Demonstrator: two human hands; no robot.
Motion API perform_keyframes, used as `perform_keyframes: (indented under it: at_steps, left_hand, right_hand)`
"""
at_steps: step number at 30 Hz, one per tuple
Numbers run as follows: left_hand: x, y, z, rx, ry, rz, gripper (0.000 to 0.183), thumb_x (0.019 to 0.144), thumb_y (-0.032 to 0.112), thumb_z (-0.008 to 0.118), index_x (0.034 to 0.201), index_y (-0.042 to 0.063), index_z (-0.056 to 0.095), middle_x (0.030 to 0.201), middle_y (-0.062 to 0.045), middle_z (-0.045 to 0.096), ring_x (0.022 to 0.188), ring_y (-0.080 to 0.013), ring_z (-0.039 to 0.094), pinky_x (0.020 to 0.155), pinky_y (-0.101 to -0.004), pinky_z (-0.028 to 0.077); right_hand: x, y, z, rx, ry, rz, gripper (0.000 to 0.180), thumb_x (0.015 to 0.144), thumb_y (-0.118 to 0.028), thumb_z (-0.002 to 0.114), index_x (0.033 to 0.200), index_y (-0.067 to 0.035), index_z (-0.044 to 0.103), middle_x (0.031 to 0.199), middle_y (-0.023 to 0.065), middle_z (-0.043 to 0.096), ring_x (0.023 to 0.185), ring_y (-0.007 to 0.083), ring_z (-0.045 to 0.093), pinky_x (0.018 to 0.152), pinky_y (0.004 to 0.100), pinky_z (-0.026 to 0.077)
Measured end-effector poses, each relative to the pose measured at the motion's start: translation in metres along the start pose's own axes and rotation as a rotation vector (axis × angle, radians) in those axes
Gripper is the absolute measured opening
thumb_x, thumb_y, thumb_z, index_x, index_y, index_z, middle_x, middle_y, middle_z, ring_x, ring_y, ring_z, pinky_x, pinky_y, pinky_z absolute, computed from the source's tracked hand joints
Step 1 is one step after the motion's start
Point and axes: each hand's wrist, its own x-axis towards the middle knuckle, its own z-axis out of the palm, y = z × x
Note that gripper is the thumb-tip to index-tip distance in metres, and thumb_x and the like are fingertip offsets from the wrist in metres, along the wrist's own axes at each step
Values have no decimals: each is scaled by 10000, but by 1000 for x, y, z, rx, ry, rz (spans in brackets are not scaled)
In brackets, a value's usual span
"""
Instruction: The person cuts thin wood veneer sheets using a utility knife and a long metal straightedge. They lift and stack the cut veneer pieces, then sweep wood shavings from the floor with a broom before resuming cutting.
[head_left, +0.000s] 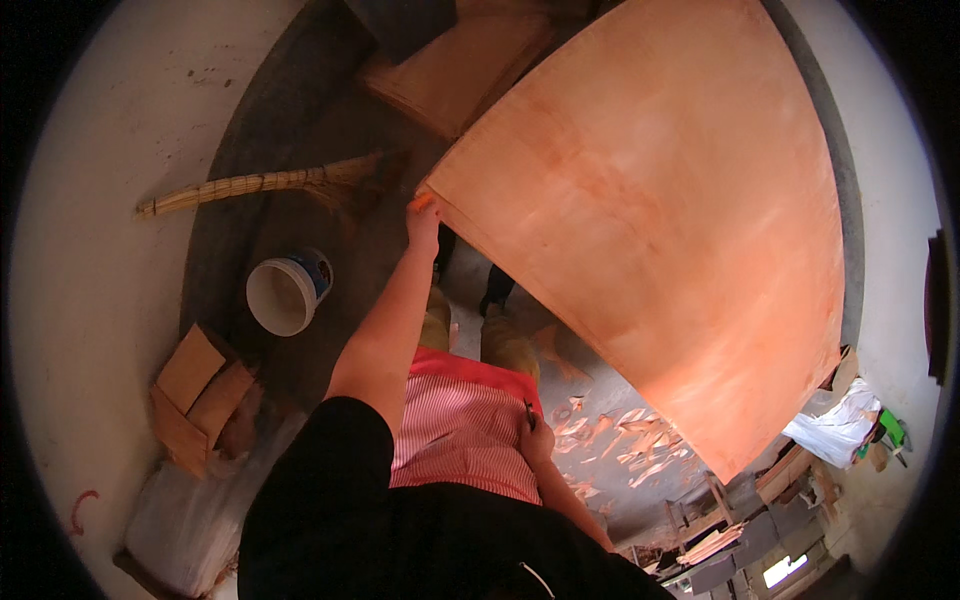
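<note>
At the near left corner of a large reddish-tan wood sheet, probably veneer or plywood, is my left hand. Its fingers are curled, with a small bright orange thing at them; whether they grip the sheet's corner is unclear. The sheet's edge shows thin layers and runs slantwise down to the right. My right hand is closed around a small dark tool, held low in front of the red-and-white striped apron. That tool's kind cannot be made out, and my right hand is apart from the sheet.
Left of me are a straw broom, a white plastic bucket lying tipped and cardboard pieces. More brown sheets lie beyond. Torn wood scraps litter the floor at right, near a white sack by the wall.
</note>
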Motion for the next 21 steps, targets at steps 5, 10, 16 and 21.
perform_keyframes:
  at_steps: [5, 10, 16, 21]
  left_hand:
    - [29, 3, 32, -10, 205, -11, 158, 674, 112, 610, 650, 21, 483, 602, 1, 468, 550, -98, 445, 485, -235, 356]
    - [39, -3, 21, 769, 190, 264, 263, 669, 250, 618, 746, 9, 545, 698, -122, 572, 666, -252, 553, 620, -333, 433]
    - [25, 33, 13, 1107, -14, 216, 276, 706, 280, 578, 750, 10, 540, 736, -168, 568, 724, -324, 551, 634, -368, 429]
    - [23, 30, 2, 1254, 31, 149, 256, 735, 272, 549, 795, 24, 531, 784, -159, 567, 763, -338, 540, 641, -388, 427]
  right_hand:
    - [-18, 8, 36, 69, 70, 34, 317, 772, -319, 492, 939, -56, 557, 764, 203, 579, 737, 369, 555, 628, 438, 437]
    - [-13, -33, 14, 113, -140, 159, 332, 777, -325, 485, 975, -68, 555, 848, 203, 575, 803, 353, 553, 696, 411, 435]
    - [-12, -35, 24, 62, -206, 241, 341, 784, -338, 465, 969, -67, 557, 872, 192, 575, 824, 340, 550, 713, 412, 429]
    - [-10, -39, 25, 47, -159, 196, 330, 777, -338, 477, 953, -74, 567, 845, 184, 582, 793, 336, 559, 694, 411, 436]
